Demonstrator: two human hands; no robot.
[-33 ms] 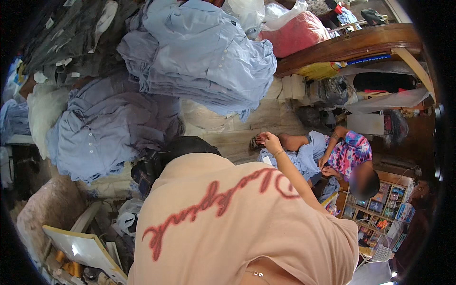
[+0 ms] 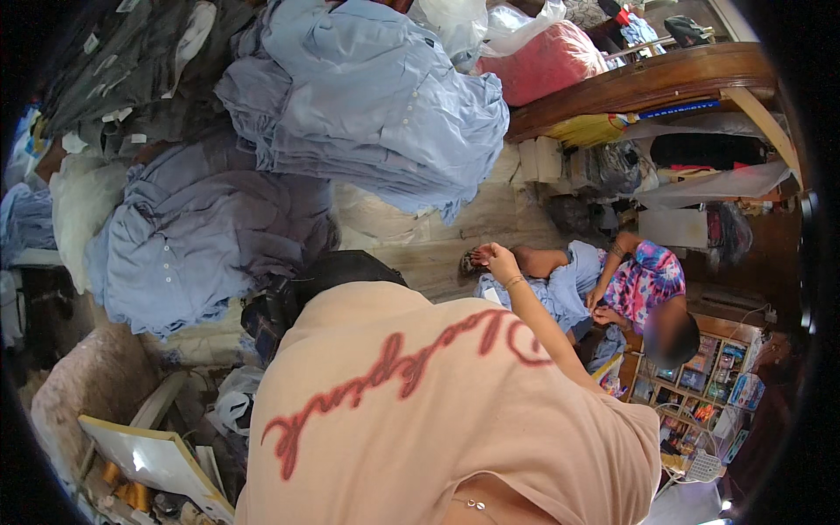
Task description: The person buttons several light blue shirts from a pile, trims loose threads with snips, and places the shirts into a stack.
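Observation:
My right hand (image 2: 502, 264) is raised in front of my beige printed T-shirt (image 2: 437, 394), its fingers bent together in a pinch. Whatever they may hold is too small to make out. A thin bracelet circles that wrist. My left hand does not show. Beyond my right arm, a person in a tie-dye top (image 2: 652, 276) sits low, both hands (image 2: 604, 308) at a light blue garment (image 2: 569, 284) over the lap. From this angle, that person's foot (image 2: 471, 259) appears right beside my fingers.
Light blue button shirts lie in a tall stack (image 2: 367, 96) ahead and a lower pile (image 2: 192, 236) at left. Dark garments (image 2: 131, 70) fill the far left. A red bundle (image 2: 542, 79) rests behind a curved wooden edge (image 2: 647, 83). A compartmented rack (image 2: 700, 385) stands at right.

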